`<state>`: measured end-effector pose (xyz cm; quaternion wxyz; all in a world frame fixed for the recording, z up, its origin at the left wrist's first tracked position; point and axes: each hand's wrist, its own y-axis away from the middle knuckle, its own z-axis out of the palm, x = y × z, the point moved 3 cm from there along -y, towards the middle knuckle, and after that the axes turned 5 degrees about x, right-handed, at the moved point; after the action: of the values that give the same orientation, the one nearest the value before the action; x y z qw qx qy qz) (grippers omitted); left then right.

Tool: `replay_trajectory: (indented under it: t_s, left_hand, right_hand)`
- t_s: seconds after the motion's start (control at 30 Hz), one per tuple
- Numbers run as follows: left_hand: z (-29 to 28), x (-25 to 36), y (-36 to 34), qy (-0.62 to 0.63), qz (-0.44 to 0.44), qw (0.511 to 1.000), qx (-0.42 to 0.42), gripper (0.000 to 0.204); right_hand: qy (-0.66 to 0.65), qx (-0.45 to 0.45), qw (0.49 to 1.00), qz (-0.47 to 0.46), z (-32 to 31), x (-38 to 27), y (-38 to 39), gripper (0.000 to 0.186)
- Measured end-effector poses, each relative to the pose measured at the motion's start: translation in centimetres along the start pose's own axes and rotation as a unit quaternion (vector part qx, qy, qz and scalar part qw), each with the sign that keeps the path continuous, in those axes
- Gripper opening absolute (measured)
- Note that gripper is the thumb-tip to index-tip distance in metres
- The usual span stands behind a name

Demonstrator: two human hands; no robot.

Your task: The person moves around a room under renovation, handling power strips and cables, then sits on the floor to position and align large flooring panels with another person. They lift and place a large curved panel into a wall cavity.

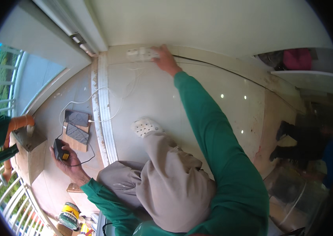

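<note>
My left hand point(67, 159) grips a black power adapter point(59, 149) with a yellow label and black cords, low at the left. My right hand point(165, 59) reaches to a white power strip point(138, 54) by the wall at the top; its fingers are curled at the strip's right end, slightly blurred. A black cable point(221, 69) runs right from there along the wall. Beside my left hand, two dark flat devices point(77, 131) lie on a wooden board point(72, 143), with a white cord point(95, 94) looping toward the strip.
A door frame point(99, 27) and white threshold point(105, 110) divide the floor. At left are a railing point(19, 196), orange pipe point(23, 122) and paint can point(69, 216). A shelf point(300, 74) holds a pink item point(297, 59). Another person point(312, 141) is low at the far right.
</note>
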<state>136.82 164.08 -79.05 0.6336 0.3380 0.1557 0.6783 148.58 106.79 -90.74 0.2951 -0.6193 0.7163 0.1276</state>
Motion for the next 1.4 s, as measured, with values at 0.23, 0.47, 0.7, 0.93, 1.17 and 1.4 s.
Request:
replay_trajectory:
  t_s: [0.23,0.47,0.7,0.93,1.17,1.4]
  left_hand:
    - [-1.4,1.1,-1.7,-0.015,-0.006,1.000,-0.005,0.044]
    - [-1.0,0.3,-0.6,-0.011,-0.040,0.999,0.024,0.049]
    - [4.2,-1.7,4.4,-0.075,-0.058,0.995,-0.013,0.051]
    - [12.3,-4.6,11.7,-0.027,-0.145,0.987,-0.061,0.043]
    - [27.0,-6.8,27.2,-0.129,-0.274,0.949,-0.085,0.030]
    - [37.5,-10.2,44.2,-0.410,-0.228,0.868,-0.162,0.027]
  right_hand:
    - [-0.005,0.046,0.999,0.010,2.1,0.1,-0.7,0.058]
    - [-0.089,0.174,0.968,0.156,-2.8,-5.0,4.5,0.072]
    - [-0.137,0.253,0.944,0.160,-10.1,-7.3,14.8,0.035]
    - [-0.092,-0.013,0.951,0.296,-17.2,-9.3,32.5,0.020]
    - [-0.085,-0.119,0.882,0.448,-27.2,-15.8,59.5,0.029]
    - [-0.277,-0.057,0.717,0.636,-46.2,-35.9,77.0,0.024]
